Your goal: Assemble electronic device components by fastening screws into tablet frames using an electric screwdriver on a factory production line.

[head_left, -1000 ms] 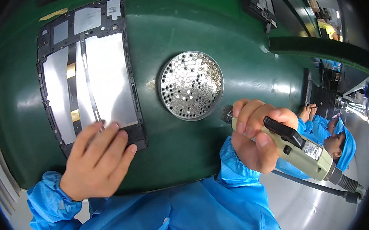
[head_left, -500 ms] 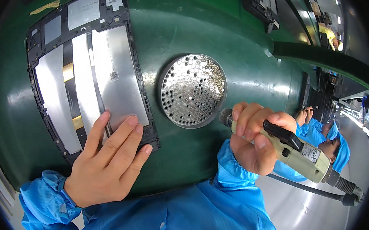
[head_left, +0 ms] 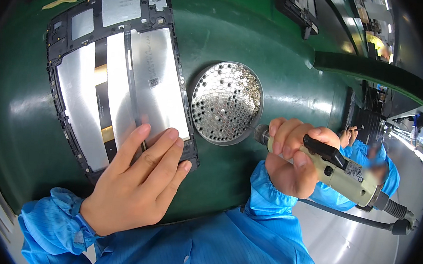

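A black tablet chassis [head_left: 85, 48] with silver battery cells lies open-side up on the green mat at the left. My left hand [head_left: 142, 181] rests flat on its near right part, fingers stretched across the silver cell [head_left: 159, 74]. To the right, a round metal dish [head_left: 223, 141] with a perforated plate holds many small screws, several of them heaped at its right side. My right hand [head_left: 293, 155] is wrapped round a pale green electric screwdriver [head_left: 340, 182] with a black lever. The screwdriver's tip points left, by the dish's lower right rim. Its cable trails off to the right.
The green mat [head_left: 276, 53] covers the bench. A strip of yellow tape [head_left: 59, 1] lies at the far left. Another dark device [head_left: 298, 10] sits at the back. A curved green edge [head_left: 373, 69] runs along the right, and a co-worker in blue [head_left: 387, 176] is beyond it.
The tablet chassis has shifted to the right with my left hand on it, closing up to the dish. The dish is slightly further right. My right hand and the screwdriver have barely moved.
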Tool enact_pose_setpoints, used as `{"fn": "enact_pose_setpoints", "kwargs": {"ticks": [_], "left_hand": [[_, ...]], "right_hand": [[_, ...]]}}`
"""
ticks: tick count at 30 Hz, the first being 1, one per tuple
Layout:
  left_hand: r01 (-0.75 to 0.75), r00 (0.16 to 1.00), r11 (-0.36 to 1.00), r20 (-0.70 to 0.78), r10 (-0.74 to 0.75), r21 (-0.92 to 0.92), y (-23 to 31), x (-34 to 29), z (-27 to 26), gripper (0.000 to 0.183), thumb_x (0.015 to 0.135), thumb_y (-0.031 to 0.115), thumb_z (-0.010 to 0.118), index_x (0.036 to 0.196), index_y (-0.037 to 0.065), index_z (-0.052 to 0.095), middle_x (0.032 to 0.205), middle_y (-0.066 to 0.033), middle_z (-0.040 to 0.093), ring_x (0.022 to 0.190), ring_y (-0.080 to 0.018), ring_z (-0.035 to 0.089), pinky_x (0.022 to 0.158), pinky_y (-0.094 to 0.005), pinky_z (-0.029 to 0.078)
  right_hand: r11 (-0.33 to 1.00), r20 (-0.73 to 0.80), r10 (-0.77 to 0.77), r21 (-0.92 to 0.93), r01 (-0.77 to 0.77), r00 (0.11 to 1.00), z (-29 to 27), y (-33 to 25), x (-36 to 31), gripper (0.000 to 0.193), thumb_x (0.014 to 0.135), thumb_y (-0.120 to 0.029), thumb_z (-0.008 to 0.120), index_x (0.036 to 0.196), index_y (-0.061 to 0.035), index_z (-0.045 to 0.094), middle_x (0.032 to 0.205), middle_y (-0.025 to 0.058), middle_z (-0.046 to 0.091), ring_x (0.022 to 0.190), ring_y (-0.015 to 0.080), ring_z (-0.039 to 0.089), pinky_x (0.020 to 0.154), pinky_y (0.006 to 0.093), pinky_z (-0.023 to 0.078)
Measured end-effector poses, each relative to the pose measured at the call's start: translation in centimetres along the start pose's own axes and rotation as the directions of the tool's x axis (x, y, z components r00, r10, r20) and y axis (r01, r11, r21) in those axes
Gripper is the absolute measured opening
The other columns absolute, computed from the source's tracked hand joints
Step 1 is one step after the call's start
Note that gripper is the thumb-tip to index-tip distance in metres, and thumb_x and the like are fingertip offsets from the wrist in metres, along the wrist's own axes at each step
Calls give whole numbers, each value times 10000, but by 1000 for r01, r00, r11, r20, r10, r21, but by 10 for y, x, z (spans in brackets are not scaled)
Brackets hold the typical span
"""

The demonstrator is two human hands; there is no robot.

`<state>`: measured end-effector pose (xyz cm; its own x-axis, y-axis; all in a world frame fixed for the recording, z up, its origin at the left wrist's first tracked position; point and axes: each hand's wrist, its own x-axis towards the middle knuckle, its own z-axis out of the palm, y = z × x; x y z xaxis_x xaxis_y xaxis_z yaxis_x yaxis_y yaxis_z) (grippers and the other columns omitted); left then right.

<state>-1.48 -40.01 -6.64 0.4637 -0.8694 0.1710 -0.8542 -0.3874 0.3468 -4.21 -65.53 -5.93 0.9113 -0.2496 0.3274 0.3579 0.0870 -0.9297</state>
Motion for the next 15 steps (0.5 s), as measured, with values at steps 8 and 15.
{"fn": "enact_pose_setpoints", "kwargs": {"ticks": [8, 15], "left_hand": [[1, 1000, 991, 11, 1, -131, -2, -3, -5, 252, 826, 90, 625, 1067, 45, 686, 1204, -228, 604, 1246, -365, 531, 1070, -610, 350], [10, 1000, 990, -15, -13, -143, -4, -6, -1, 244, 812, 108, 607, 1022, 29, 703, 1215, -222, 599, 1247, -359, 530, 1076, -599, 352]], "right_hand": [[996, 61, -84, -15, 85, 995, 16, -36, -3, 353, 857, -142, 637, 1178, -102, 498, 691, 45, 534, 593, 188, 524, 581, 371, 421], [1000, 287, 3, -30, 6, 958, 60, -32, -17, 294, 857, -142, 638, 1113, -136, 494, 663, 8, 538, 560, 155, 543, 547, 322, 446]]}}
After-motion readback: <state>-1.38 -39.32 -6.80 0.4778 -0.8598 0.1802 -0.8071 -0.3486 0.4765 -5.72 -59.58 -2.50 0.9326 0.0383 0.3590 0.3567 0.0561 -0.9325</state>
